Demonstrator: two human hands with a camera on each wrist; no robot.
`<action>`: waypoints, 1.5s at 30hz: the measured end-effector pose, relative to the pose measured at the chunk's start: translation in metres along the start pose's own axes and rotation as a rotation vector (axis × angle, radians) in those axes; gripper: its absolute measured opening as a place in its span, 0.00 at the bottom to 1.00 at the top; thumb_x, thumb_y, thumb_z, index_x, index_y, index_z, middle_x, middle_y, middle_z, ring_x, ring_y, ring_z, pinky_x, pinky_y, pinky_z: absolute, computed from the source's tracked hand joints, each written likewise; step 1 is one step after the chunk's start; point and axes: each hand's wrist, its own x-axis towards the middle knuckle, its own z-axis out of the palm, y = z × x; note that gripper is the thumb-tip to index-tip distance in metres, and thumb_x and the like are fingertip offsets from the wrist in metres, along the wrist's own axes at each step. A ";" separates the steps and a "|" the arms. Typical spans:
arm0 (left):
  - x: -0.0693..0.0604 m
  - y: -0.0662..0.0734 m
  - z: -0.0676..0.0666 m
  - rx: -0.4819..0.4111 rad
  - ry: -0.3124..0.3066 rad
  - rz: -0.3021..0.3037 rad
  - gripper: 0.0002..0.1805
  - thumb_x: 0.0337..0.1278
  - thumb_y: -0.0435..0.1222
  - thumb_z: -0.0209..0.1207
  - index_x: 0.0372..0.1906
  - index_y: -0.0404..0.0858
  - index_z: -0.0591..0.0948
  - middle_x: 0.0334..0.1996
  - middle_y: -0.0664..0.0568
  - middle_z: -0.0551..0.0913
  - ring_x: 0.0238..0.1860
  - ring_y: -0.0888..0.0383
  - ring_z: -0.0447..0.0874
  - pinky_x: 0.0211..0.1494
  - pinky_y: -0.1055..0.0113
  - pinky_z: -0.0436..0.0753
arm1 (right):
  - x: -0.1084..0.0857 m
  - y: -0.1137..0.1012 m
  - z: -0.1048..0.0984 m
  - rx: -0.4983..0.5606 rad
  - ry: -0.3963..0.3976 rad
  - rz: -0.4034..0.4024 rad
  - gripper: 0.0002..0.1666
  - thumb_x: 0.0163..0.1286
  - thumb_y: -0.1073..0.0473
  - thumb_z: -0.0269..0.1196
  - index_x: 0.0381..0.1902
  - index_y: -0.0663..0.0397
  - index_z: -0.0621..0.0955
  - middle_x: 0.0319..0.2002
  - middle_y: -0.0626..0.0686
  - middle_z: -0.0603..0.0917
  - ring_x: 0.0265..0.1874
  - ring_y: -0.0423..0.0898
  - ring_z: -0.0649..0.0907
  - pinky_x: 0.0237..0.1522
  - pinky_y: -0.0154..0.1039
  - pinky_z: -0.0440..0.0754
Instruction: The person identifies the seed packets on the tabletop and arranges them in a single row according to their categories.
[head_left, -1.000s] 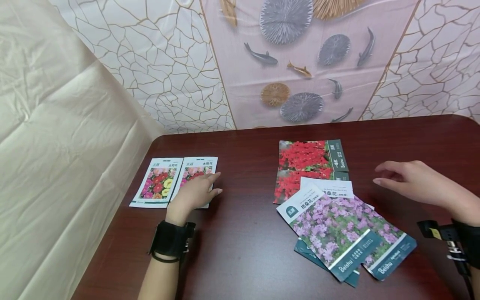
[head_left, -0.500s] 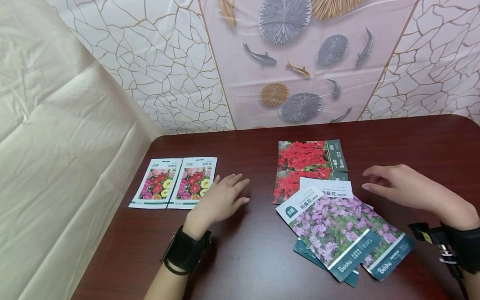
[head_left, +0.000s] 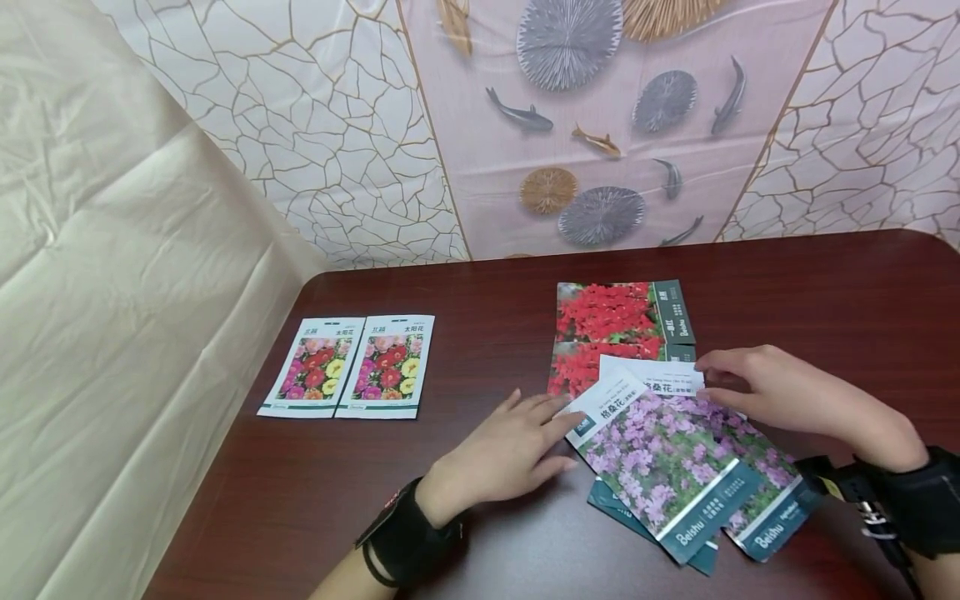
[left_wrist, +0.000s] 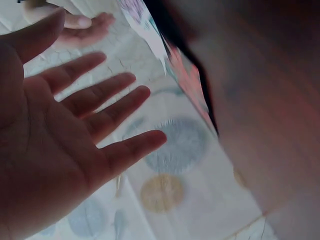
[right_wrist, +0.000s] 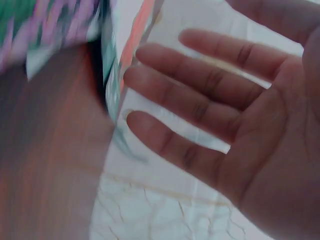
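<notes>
A loose pile of flower seed packets with purple blooms [head_left: 667, 458] lies on the table in the head view, overlapping one another. My left hand [head_left: 506, 450] is at the pile's left edge, fingers spread, its index finger over the top packet's white corner. On the other side, my right hand [head_left: 798, 396] hovers at the upper right of the pile, its fingertips by the white top of a packet behind. Both wrist views show the left palm [left_wrist: 45, 140] and the right palm [right_wrist: 270, 130] with fingers extended and nothing held. Whether either hand touches paper, I cannot tell.
Two red-flowered seed packets [head_left: 611, 312] lie behind the pile, partly covered by it. Two white packets with mixed flowers [head_left: 386, 367] lie side by side at the left. A patterned cloth [head_left: 510, 208] hangs behind the dark wooden table [head_left: 480, 308].
My left hand has left the right-hand white packet and moved right to the purple pile. My right hand has moved left and slightly nearer to me, up to the pile. The packets look unmoved.
</notes>
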 end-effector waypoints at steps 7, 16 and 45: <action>0.004 0.006 -0.001 -0.497 -0.014 -0.158 0.29 0.61 0.48 0.54 0.62 0.36 0.68 0.55 0.47 0.74 0.54 0.60 0.72 0.55 0.68 0.71 | 0.006 -0.011 0.009 0.180 -0.117 0.015 0.16 0.62 0.59 0.62 0.44 0.64 0.79 0.34 0.46 0.81 0.25 0.32 0.74 0.26 0.33 0.75; 0.011 0.005 0.002 -1.340 -0.044 -0.475 0.29 0.61 0.36 0.55 0.61 0.25 0.62 0.43 0.39 0.78 0.40 0.44 0.81 0.41 0.58 0.80 | 0.010 -0.013 0.014 0.416 -0.216 0.172 0.20 0.65 0.57 0.59 0.45 0.71 0.76 0.31 0.48 0.81 0.22 0.40 0.78 0.24 0.35 0.77; 0.018 0.012 0.021 -1.559 0.047 -0.444 0.08 0.59 0.24 0.52 0.43 0.27 0.69 0.30 0.37 0.80 0.33 0.40 0.82 0.35 0.57 0.82 | 0.017 -0.015 0.028 0.816 -0.316 0.323 0.18 0.63 0.64 0.58 0.44 0.76 0.72 0.24 0.55 0.77 0.20 0.48 0.80 0.23 0.44 0.81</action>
